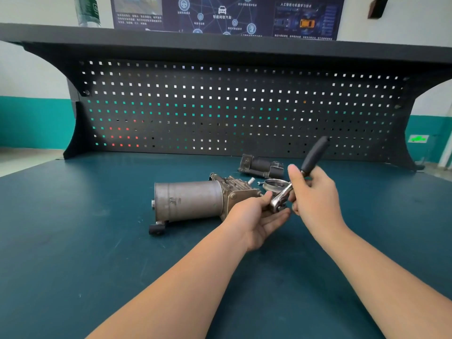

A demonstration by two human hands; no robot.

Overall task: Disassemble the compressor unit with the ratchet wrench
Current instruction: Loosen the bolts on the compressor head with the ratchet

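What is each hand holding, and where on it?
The right hand grips the ratchet wrench by the lower end of its black handle. The left hand lies open under the wrench's metal head, fingers touching it.

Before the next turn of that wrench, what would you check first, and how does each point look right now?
1. Black-handled chrome ratchet wrench gripped by right hand: ok.
2. Left hand steadying wrench head: ok.
3. Socket seated on a bolt: cannot tell, fingers hide it.
4. Grey cylindrical metal compressor unit lying flat on dark teal bench: ok.
5. Removed round metal cover and small loose bolt out of the handle's swing: cannot tell.
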